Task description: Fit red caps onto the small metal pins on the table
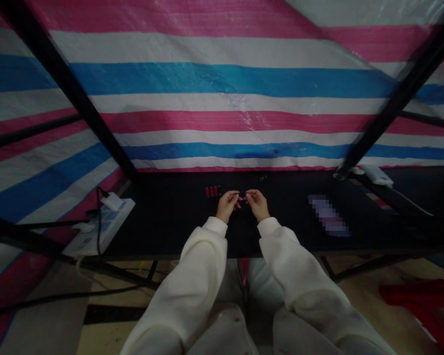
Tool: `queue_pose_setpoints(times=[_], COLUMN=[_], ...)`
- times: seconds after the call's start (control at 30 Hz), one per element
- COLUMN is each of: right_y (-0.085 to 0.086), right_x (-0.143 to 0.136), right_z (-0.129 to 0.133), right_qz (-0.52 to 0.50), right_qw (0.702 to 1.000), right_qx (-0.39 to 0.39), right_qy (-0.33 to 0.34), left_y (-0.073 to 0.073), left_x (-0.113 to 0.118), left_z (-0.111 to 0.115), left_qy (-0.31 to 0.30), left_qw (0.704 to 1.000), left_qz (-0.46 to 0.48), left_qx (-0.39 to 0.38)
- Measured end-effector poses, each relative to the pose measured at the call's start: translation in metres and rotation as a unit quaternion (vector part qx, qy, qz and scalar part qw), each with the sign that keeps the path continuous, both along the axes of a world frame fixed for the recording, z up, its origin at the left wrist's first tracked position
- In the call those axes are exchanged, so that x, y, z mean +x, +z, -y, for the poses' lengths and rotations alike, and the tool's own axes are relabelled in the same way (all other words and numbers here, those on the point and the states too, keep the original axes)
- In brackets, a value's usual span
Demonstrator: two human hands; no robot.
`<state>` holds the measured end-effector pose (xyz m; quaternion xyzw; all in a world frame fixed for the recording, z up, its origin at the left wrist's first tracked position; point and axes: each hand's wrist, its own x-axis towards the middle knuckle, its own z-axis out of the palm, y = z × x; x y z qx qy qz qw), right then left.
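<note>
Above the black tabletop (163, 212), my left hand (228, 203) and my right hand (257, 202) meet closely, fingertips facing each other. Both hands are closed in a pinch. Whatever lies between the fingertips is too small and dark to make out. Just beyond my left hand, several short red cylinders (211, 191) stand or lie in a row, with a dark piece at the row's right end. A few tiny light bits (263, 178) lie farther back, beyond my right hand.
A blurred-out flat phone-like object (328, 215) lies to the right. A white power strip (107, 224) with plugs and cables sits at the left edge. A white adapter (376, 175) is at the far right. Black frame posts (99, 130) flank the striped sheet (225, 79) behind.
</note>
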<state>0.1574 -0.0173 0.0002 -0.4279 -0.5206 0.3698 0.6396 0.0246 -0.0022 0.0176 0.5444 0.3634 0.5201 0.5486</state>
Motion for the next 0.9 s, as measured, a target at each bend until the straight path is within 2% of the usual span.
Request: queue_pose_setpoints(times=[0.13,0.43,0.6,0.9], right_y=[-0.007,-0.012,-0.006,-0.002], right_x=[0.000,0.001,0.000,-0.003], right_z=[-0.002,-0.002,0.002,0.005], right_qz=[0.018,0.053,0.053,0.045], right_qw=[1.000,0.998,0.998,0.999], right_qx=[0.022,0.017,0.017,0.008], right_qy=[0.004,0.004,0.009,0.013], left_y=[-0.009,-0.017,-0.017,-0.014], left_x=[-0.004,-0.001,0.000,-0.003], left_z=[-0.001,-0.001,-0.001,-0.001], left_qy=[-0.017,0.000,0.008,0.020], left_qw=[1.000,0.997,0.995,0.996], left_qz=[-0.002,-0.078,-0.099,-0.077], left_qx=[-0.015,0.012,0.000,-0.030])
